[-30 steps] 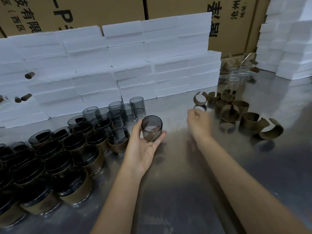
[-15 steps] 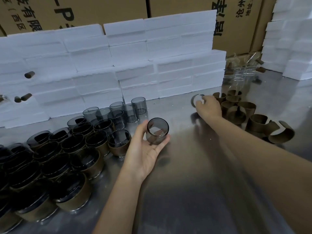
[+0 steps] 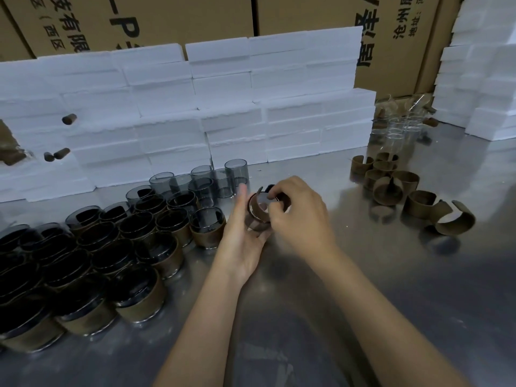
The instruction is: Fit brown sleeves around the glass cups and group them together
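Both hands on cup (image 3: 258,212) betw grouped cups (image 3: 117,247) & sleeves (image 3: 396,188).

both hands (image 3: 300,216) meet mid-frame, fingers curled.

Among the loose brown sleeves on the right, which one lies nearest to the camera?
The sleeve at the right end of the pile: a wide open curl with its gap facing the camera, lying lower in the picture than every other loose sleeve.

Glossy smoked-glass cups (image 3: 207,219) – matt brown sleeves (image 3: 387,190) – brushed steel tbl (image 3: 391,289)
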